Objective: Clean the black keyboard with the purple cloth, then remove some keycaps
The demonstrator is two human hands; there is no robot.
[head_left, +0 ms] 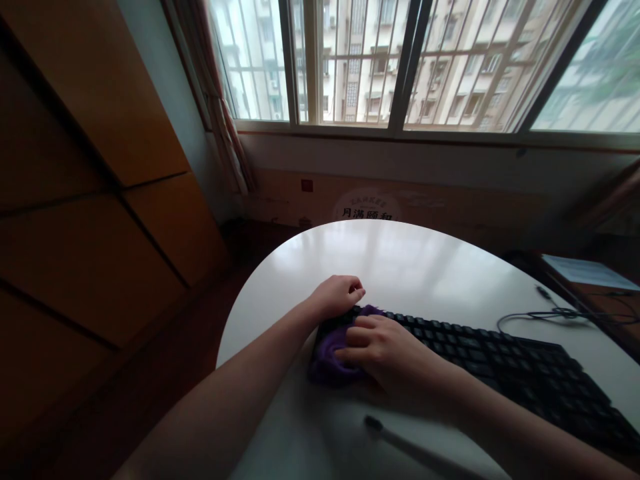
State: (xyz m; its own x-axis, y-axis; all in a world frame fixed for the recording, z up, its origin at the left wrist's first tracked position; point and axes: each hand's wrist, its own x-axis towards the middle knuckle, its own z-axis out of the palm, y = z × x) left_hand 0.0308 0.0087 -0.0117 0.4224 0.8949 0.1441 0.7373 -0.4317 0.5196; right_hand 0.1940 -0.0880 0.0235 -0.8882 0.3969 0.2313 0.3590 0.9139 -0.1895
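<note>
A purple cloth (pixel 333 357) lies bunched over the left end of the black keyboard (pixel 465 347). My right hand (pixel 377 347) is closed on this cloth and presses it against the keys, hiding some of them. At the keyboard's far left corner rests my left hand (pixel 337 295), its fingers curled in, with nothing visible in them. Whether it touches the keyboard's edge I cannot tell. In front of the keyboard, a slim brush (pixel 400 443) with a dark head lies on the white table, partly blurred and passing under my right forearm.
The white round-edged table (pixel 270 293) carries everything. A dark cable (pixel 555 313) with a plug lies coiled behind the keyboard at right. Beyond it, a brown surface (pixel 613 300) bears a pale sheet (pixel 590 272). An orange-brown cabinet (pixel 100 253) stands left; a barred window is ahead.
</note>
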